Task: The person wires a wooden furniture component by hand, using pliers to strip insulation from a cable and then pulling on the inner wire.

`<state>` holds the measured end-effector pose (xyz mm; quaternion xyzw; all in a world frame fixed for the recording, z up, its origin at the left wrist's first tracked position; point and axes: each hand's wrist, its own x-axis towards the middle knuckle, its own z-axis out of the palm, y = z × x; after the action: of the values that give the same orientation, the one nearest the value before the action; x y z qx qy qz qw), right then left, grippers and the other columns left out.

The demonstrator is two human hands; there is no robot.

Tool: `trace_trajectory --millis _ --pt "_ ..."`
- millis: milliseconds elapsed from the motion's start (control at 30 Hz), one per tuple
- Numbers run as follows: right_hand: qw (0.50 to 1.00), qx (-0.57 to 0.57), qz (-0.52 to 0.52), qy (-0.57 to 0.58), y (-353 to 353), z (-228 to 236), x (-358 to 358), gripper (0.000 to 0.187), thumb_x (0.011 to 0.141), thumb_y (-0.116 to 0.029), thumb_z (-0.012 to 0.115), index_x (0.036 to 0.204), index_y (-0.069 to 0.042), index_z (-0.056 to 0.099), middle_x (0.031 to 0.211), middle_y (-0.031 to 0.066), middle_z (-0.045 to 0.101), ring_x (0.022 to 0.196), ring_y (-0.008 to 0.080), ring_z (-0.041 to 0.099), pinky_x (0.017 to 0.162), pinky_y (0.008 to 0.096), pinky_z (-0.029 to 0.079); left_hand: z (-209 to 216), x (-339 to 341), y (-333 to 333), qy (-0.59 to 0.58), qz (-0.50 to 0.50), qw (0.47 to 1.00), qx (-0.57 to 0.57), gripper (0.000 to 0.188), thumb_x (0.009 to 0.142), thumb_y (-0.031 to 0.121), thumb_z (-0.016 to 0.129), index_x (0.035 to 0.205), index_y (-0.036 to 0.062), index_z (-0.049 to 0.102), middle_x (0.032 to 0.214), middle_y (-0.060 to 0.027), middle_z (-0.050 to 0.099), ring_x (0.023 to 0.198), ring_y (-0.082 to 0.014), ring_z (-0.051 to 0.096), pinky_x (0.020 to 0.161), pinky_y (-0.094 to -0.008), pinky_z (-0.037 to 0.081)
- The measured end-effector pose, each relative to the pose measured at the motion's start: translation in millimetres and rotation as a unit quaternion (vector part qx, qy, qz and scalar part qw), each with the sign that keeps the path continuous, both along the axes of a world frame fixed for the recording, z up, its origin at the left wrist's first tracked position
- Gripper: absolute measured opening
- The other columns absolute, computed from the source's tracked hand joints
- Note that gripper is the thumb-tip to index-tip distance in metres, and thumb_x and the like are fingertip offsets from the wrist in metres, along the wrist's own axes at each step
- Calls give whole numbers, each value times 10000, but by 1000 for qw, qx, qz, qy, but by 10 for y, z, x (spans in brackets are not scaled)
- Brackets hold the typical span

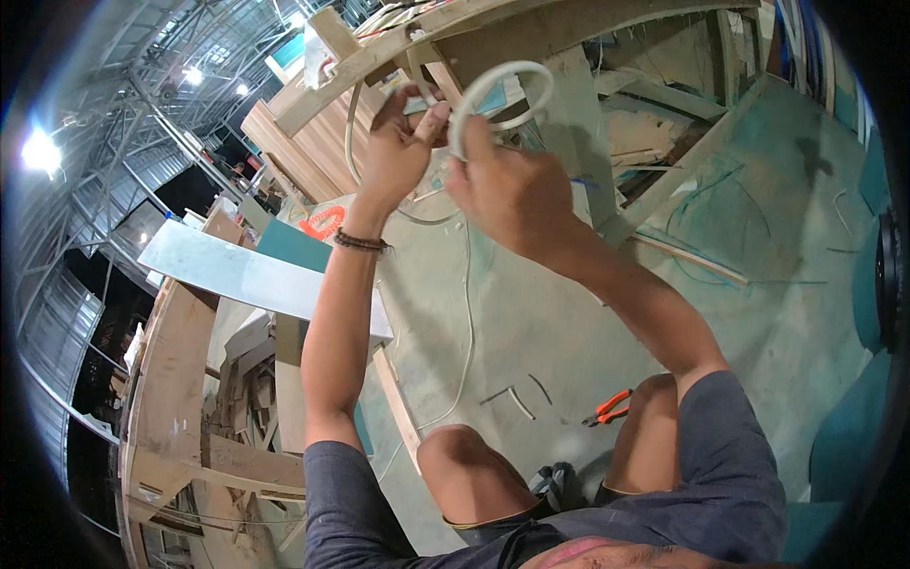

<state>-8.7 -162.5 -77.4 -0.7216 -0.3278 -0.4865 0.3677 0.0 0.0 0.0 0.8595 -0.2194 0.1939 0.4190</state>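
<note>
My right hand (517,194) is closed around a thick white cable (519,67), which bends into a round loop above the fingers. Close beside it, my left hand (398,156) is raised with thumb and fingers pinched together on a pale length that looks like the same cable; the fingers partly hide it. Both hands are in front of the underside of a wooden workbench (531,43). Another stretch of pale cable hangs behind my left hand and curves down toward the floor.
On the floor near my right knee lie orange-handled pliers (607,409) and short cable offcuts (520,402). A thin white cord (468,322) crosses the floor. To the left are an orange coiled hose (323,223), a white board (237,270) and a wooden frame (166,379) with scraps.
</note>
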Motion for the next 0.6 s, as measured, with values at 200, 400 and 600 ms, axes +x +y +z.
trace_trajectory --millis 200,400,600 --pt "982 -134 -131 6 30 133 199 409 863 -214 642 1211 1 621 580 78 672 483 222 677 455 356 538 177 -92 7 131 -235 921 -284 320 1009 187 643 1242 -3 534 1090 -156 714 980 -193 699 891 -337 569" --pt "980 -161 -85 -84 44 -11 387 326 863 -212 637 1128 -22 652 593 77 679 505 229 689 463 359 542 243 -88 -236 -15 54 998 19 557 916 320 794 1243 -46 531 1044 -136 706 867 -175 719 800 -312 576" --pt "976 -174 3 -132 126 85 437 316 856 -243 657 1074 -15 658 599 107 672 523 252 689 462 376 536 288 60 -157 -224 117 955 153 542 937 428 738 1215 -16 597 810 -113 728 769 -182 729 624 -311 524"
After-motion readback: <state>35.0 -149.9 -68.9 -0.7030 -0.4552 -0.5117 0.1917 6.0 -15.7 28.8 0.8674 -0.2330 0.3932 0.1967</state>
